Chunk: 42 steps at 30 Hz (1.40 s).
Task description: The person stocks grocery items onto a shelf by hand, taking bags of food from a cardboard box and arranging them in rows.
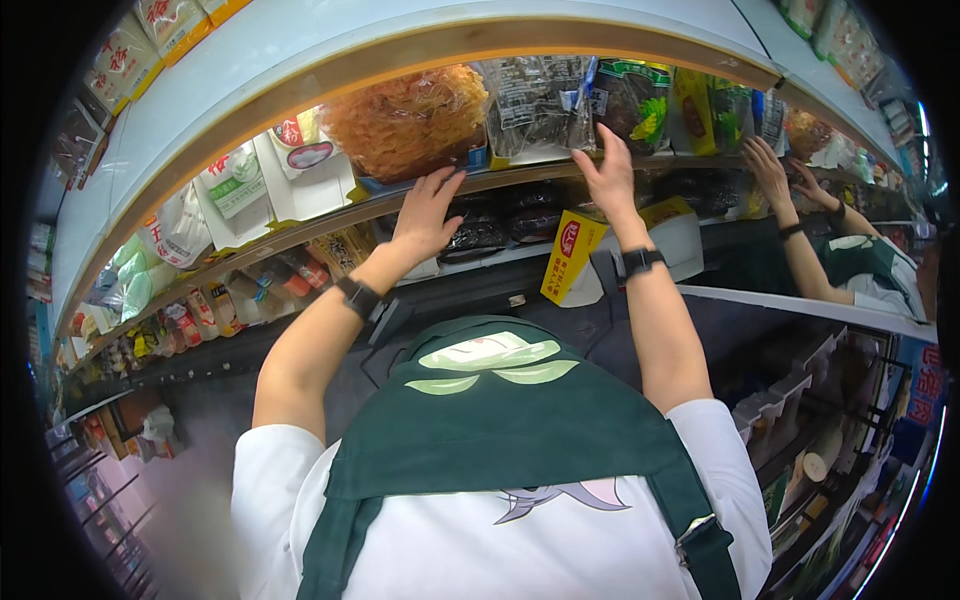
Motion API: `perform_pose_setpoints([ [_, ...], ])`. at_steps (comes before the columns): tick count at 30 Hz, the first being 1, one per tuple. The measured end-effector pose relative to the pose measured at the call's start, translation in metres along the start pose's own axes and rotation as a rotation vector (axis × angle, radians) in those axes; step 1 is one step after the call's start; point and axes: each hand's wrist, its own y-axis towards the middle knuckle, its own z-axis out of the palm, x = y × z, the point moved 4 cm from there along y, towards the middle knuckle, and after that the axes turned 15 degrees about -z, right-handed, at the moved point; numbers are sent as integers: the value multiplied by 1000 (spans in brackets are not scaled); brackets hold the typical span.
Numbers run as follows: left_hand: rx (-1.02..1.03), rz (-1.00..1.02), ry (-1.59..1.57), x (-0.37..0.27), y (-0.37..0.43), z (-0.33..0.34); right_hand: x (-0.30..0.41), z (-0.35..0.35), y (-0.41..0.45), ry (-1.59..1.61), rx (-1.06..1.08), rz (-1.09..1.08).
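Note:
My left hand (429, 213) has its fingertips at the shelf edge, just under a large clear bag of golden-brown food (412, 124); whether they touch the bag is hard to tell. Its thumb stands apart and nothing is held. My right hand (611, 176) is raised with thumb and fingers spread, close in front of a clear printed bag of dark dried food (540, 101). Another dark bag with a green top (634, 105) is just right of its fingers. Under that hand a yellow and white open carton (574, 259) leans at the lower shelf.
Dark wrapped packs (476, 232) lie on the lower shelf. White cartons of packets (236, 195) stand to the left. Overhead, a pale upper shelf (450, 30) curves across. On the right a mirror panel (817, 247) reflects my arms. Grey plastic crates (787, 397) are at lower right.

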Motion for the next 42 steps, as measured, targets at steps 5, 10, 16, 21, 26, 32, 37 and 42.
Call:
perform_pose_setpoints([
  [5,-24,-155,-195,45,-70,-16,-2,-39,-86,60,-90,255],
  [10,181,-602,-383,117,-154,28,-89,-14,-246,16,283,778],
  [16,615,-776,-371,121,-242,56,-101,54,-270,164,419,946],
  [21,636,-860,-271,106,-251,42,-123,109,-275,300,438,1064],
  [26,529,-999,-400,95,-252,41,-122,114,-271,142,568,952],
  [32,648,-1128,-603,138,-338,99,-77,81,-249,127,570,617],
  [37,607,-1121,-877,164,-338,112,-40,69,-233,83,594,525],
  [42,657,-696,-452,162,-252,67,24,66,-214,91,700,376],
])
